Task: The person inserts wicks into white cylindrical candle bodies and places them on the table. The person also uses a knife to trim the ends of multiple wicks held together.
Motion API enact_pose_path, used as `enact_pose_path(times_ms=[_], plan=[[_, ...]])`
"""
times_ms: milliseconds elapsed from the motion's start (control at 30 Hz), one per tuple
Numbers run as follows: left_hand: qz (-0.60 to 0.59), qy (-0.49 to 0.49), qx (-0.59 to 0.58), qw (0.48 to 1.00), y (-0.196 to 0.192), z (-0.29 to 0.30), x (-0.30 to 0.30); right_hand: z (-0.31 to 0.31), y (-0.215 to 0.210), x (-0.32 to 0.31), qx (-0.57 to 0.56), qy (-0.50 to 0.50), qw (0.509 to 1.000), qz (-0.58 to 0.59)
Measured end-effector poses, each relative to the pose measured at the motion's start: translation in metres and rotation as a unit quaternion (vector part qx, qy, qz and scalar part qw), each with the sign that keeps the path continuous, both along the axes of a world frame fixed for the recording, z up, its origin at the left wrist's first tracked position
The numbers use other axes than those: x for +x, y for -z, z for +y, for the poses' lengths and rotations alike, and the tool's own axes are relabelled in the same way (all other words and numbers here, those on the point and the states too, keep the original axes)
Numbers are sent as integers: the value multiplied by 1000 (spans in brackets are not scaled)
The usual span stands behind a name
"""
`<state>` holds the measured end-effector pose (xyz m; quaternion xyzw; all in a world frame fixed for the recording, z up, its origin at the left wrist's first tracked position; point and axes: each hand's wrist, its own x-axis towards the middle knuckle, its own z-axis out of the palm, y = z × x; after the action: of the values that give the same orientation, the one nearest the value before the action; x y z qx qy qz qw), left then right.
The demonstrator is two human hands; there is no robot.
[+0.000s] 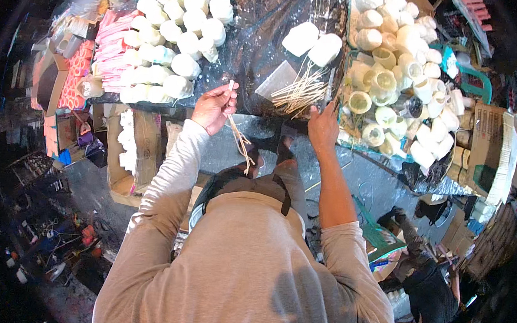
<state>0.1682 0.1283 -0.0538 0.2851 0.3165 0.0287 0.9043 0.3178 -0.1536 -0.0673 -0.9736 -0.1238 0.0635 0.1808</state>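
Your left hand (214, 106) is curled shut around a small bunch of thin sticks (240, 139), pinching one upright at the fingertips while the rest trail down toward five o'clock, over the near edge of the surface (260, 58). At three o'clock from it, well apart, your right hand (324, 127) lies flat and open, fingers spread on the dark plastic sheet covering the surface, gripping nothing. Just at eleven o'clock of that hand a loose pile of sticks (300, 92) fans out on the sheet, next to a clear flat piece of plastic (279, 80). At twelve o'clock two white cylinders (313, 43) lie side by side. At ten o'clock of your left hand sits a heap of white rolls (174, 33), with pink packets (112, 50) beside them. At two o'clock of your right hand a tray (342, 141) is crowded with white cups (399, 69). Another person (428, 284) crouches on the floor at four o'clock.
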Motion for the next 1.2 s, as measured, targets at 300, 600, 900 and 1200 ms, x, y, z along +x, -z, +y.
enact_pose_path(times_ms=[300,600,900,1200], plan=[[-21,-118,-38,992,-11,-47,40,83,-58,-68,237,-116,837,479],[-1,-183,-137,973,11,-64,53,48,-55,-96,460,76,645,605],[60,-157,-87,982,27,-80,55,25,-50,-103,308,-38,846,434],[142,-186,-157,959,27,-99,67,-11,-47,-95,197,-139,938,248]])
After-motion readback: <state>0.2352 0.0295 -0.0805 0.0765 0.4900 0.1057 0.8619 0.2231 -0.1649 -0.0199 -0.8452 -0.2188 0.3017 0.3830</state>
